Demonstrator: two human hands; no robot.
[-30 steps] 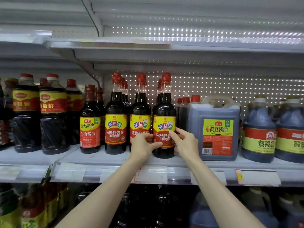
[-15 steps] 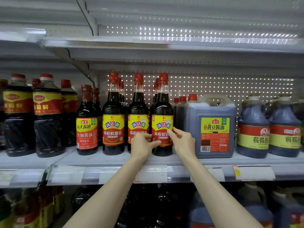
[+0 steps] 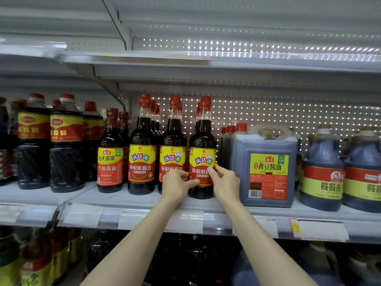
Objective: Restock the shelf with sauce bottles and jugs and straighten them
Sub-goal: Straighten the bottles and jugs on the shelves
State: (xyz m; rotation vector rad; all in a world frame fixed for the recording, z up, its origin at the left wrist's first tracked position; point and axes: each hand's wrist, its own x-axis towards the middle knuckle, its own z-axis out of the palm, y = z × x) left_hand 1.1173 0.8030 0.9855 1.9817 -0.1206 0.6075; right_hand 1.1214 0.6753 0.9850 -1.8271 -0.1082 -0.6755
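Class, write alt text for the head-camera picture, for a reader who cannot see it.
The left hand and right hand grip an upright sauce bottle on a shelf. To its left stand matching bottles, to its right a square jug.

My left hand (image 3: 177,185) and right hand (image 3: 226,182) are flanking a bottle (image 3: 203,141) on the shelf (image 3: 115,200), jug (image 3: 266,172) sitting just right of it.

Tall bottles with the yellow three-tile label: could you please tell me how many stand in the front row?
3. The left bottle, the middle bottle behind the left hand, and the right bottle, gripped by that hand and the right hand. Similar caps behind suggest more, mostly hidden.
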